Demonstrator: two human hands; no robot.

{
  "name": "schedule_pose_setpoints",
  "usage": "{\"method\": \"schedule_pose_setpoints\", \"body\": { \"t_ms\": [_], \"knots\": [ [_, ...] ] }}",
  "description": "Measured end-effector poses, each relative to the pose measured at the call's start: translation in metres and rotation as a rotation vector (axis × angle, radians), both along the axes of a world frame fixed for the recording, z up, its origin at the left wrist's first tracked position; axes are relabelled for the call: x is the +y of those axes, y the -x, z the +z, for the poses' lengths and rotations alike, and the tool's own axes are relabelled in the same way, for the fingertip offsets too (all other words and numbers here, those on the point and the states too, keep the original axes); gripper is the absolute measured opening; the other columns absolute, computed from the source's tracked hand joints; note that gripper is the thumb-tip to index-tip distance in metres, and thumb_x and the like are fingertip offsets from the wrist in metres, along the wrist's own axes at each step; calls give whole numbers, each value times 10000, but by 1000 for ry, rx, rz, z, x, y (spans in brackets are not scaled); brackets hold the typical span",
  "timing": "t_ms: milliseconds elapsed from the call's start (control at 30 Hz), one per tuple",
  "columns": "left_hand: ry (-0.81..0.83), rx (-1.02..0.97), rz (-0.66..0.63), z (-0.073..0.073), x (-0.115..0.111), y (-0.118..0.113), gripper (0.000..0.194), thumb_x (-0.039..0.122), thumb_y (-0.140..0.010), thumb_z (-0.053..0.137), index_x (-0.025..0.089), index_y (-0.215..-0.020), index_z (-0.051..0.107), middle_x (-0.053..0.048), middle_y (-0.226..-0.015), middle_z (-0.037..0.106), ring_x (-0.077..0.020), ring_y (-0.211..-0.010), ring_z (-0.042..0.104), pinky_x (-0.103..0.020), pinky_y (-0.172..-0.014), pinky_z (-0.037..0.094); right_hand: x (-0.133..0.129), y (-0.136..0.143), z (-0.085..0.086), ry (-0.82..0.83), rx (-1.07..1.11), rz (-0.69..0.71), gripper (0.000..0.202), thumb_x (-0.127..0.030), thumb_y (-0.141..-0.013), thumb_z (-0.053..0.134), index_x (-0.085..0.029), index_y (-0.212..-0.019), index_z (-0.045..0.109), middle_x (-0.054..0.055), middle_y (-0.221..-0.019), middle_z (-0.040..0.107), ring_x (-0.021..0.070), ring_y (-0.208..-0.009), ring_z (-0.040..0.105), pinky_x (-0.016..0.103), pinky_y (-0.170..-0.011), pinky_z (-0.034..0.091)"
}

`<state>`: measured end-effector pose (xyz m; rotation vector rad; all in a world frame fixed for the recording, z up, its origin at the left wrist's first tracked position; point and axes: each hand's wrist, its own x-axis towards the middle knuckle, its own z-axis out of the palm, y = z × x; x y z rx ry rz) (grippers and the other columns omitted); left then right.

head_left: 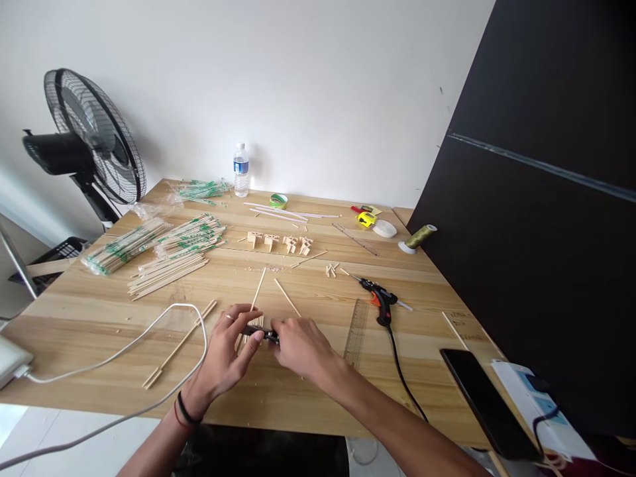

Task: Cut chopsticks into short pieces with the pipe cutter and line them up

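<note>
Between my hands is a small dark tool that looks like a pair of pliers [271,336], its ends partly covered by fingers. My left hand [226,351], wearing a ring, is closed with thumb and fingers around its left part. The fingers of my right hand [303,344] are curled at its right end. Under my left fingers lies a small row of pale short sticks [256,320]. One thin wooden stick [259,288] runs away from that row. Another stick [287,296] lies just beyond my right hand.
Small stick assemblies [271,240] stand beyond my hands. Stick bundles [126,245] lie left. A white cable [149,338] loops near my left arm. To the right are a ruler [356,331], a glue gun [380,298], a phone [489,401] and a black panel [536,199].
</note>
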<state>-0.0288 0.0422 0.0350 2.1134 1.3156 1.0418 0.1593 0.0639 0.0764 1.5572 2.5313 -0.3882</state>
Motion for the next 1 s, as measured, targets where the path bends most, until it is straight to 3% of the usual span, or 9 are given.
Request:
{"method": "schedule_pose_setpoints", "body": {
  "t_ms": [167,333,1000],
  "knots": [
    [-143,39,134,-15,7,3,275,299,-1038,471,206,-1199,674,-111,-1168,694,-278,-1093,659,-438,-968,499,12,13,-5,-15,-12,-15,250,-292,-969,597,-150,-1127,730,176,-980,811,324,-902,793,337,-771,561],
    [-207,59,179,-26,19,9,283,269,-1045,427,190,-1124,687,-117,-1100,712,-275,-1039,660,-441,-934,476,19,25,-7,-10,-16,-10,229,-275,-953,623,-143,-1098,742,181,-962,813,327,-911,798,323,-754,571],
    [-212,80,176,-27,23,8,278,294,-990,487,185,-1145,691,-122,-1121,729,-299,-1075,646,-453,-942,432,22,24,-12,-17,-36,-5,253,-295,-963,627,-118,-1094,751,201,-980,810,326,-913,796,324,-763,576]
  ]
}}
